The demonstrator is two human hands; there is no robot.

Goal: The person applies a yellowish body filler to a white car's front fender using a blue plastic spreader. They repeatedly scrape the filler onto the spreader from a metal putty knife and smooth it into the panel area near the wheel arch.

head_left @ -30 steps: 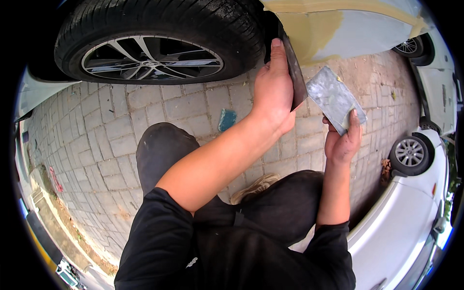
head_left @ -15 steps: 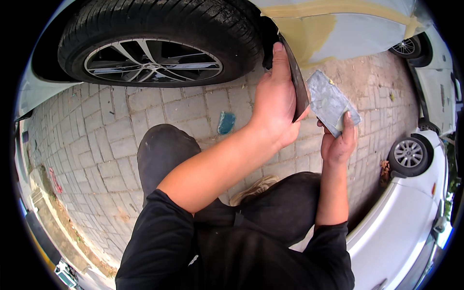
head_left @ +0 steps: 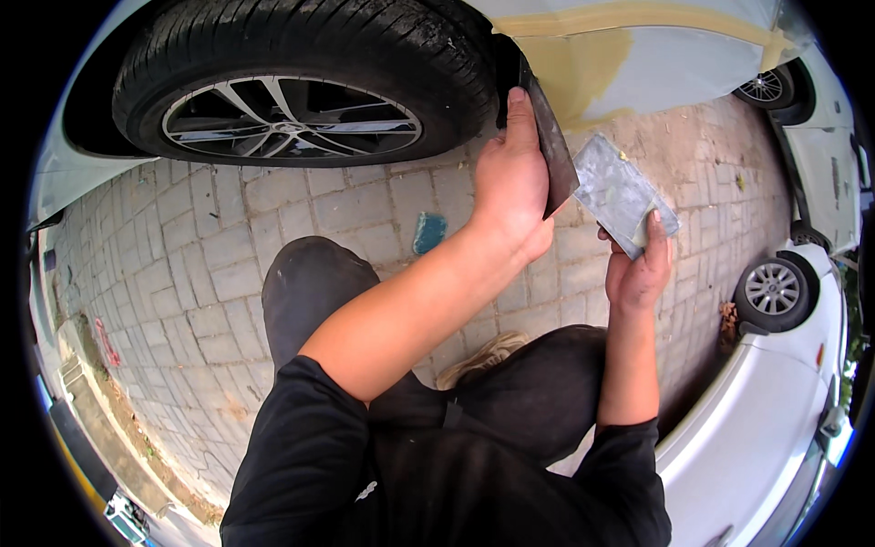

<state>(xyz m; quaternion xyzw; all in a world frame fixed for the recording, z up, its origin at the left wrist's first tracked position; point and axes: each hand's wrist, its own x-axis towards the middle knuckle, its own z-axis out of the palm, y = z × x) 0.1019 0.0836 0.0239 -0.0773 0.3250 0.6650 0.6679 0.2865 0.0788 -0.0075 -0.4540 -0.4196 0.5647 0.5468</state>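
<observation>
Left hand (head_left: 512, 182) grips a dark thin sheet (head_left: 558, 157) just right of the big black-tyred wheel (head_left: 285, 128); fingers mostly hidden behind it. Right hand (head_left: 641, 266) is closed on the near edge of a grey flat plate (head_left: 620, 187), farther right of the wheel. Pale body panel (head_left: 674, 71) right of the wheel has tan-yellow patches. Grey block paving (head_left: 173, 273) runs below the wheel; blue-green pad (head_left: 429, 233) lies on it. White car (head_left: 756, 410) is parked well right of the wheel.
</observation>
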